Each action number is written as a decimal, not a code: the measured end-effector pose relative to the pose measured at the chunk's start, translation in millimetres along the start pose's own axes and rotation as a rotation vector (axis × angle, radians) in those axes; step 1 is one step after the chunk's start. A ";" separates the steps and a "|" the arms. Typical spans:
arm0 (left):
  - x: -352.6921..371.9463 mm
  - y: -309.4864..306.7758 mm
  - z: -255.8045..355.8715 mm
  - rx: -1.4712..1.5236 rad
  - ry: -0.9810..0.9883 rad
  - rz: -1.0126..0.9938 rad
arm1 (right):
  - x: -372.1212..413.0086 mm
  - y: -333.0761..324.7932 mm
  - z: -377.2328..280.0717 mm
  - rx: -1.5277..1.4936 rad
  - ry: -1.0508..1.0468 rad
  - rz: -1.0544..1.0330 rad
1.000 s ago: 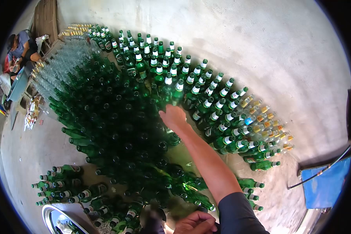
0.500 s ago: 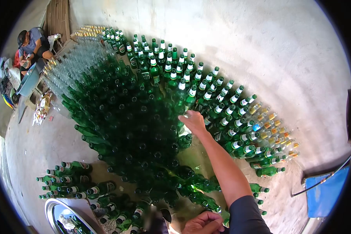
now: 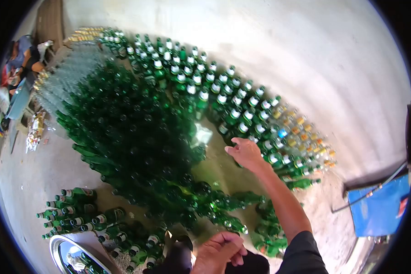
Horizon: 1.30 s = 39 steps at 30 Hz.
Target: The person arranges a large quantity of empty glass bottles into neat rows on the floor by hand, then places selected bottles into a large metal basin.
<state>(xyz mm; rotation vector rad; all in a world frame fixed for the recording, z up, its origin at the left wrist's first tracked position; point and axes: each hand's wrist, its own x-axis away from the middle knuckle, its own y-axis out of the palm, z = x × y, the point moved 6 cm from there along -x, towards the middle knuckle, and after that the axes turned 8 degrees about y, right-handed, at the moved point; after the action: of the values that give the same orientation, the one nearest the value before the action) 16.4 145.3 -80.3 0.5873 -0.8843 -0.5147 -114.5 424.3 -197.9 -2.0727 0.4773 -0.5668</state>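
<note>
My right hand (image 3: pixel 246 153) reaches out beside the standing green bottles, its fingers stretched to the left with thumb and forefinger apart and nothing between them. Close to its fingertips are green bottles with white neck labels (image 3: pixel 235 113). A single labelled bottle (image 3: pixel 202 100) stands at the left end of these rows, up and left of the hand. Low in the view, near my body, my left hand (image 3: pixel 219 253) has curled fingers; the inside of its grasp is hidden. A large mass of dark green bottles without neck labels (image 3: pixel 137 123) fills the middle left.
Clear glass bottles (image 3: pixel 73 73) stand behind on the left, near a seated person (image 3: pixel 23 59) with a blue-grey basin (image 3: pixel 19 102). Gold-topped clear bottles (image 3: pixel 301 130) end the right rows. A metal bowl (image 3: pixel 57 246) holds bottles at lower left. A blue box (image 3: pixel 374 210) sits at right.
My right hand has come away from a labelled green bottle, which stands in place, and moved right with fingers opened. The view has swung a little. My left hand has risen slightly.
</note>
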 end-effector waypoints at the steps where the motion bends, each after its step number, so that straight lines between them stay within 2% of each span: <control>1: 1.9 2.2 6.2 -0.003 0.034 0.015 | 24.6 -15.4 10.2 -0.024 0.059 -0.014; 3: 4.0 2.9 13.4 0.041 0.048 0.022 | 57.3 -44.5 31.2 -0.029 0.133 -0.015; 5: 5.8 1.9 18.0 0.039 0.092 0.046 | 95.7 -57.4 57.6 0.152 0.183 -0.037; 6: 6.0 3.1 17.9 0.041 0.081 0.038 | 114.1 -58.0 76.2 0.168 0.145 0.018; 9: 9.1 -1.3 19.3 0.033 0.115 0.069 | 156.8 -49.0 114.0 0.293 0.111 0.010; 10: 8.3 -4.2 17.5 0.032 0.122 0.084 | 164.8 -47.7 115.8 0.293 0.112 0.011; 12: 10.0 -4.0 15.4 0.030 0.129 0.100 | 179.4 -40.3 122.3 0.183 0.265 -0.087; 15: 14.0 4.6 14.8 0.024 0.140 0.074 | 183.6 -16.4 125.5 0.107 0.221 -0.085; 20: 15.0 4.2 2.7 -0.001 0.103 0.034 | 171.0 17.9 135.4 0.063 0.166 0.025; 22: 15.1 3.7 -1.0 -0.005 0.085 0.015 | 164.7 20.1 131.4 0.088 0.153 0.034; 24: 14.6 3.2 -2.3 -0.007 0.080 0.012 | 159.6 18.3 125.6 0.107 0.062 0.130; 26: 13.8 3.6 -2.4 -0.009 0.066 0.009 | 150.6 1.2 100.5 0.096 0.095 0.104; 28: 12.4 4.3 -1.1 -0.019 0.055 0.018 | 132.3 -7.2 84.1 0.086 0.132 0.081; 31: 10.5 6.6 0.1 -0.029 0.022 0.038 | 101.2 -12.9 63.3 0.033 0.061 0.147; 39: 4.0 7.3 1.1 -0.064 -0.012 0.050 | -6.0 19.0 12.0 -0.059 0.017 0.180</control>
<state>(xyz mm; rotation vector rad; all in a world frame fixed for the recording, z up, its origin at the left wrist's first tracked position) 19.0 147.8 -72.7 0.5033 -0.8884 -0.4997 -114.9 425.7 -221.2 -2.0560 0.6902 -0.4691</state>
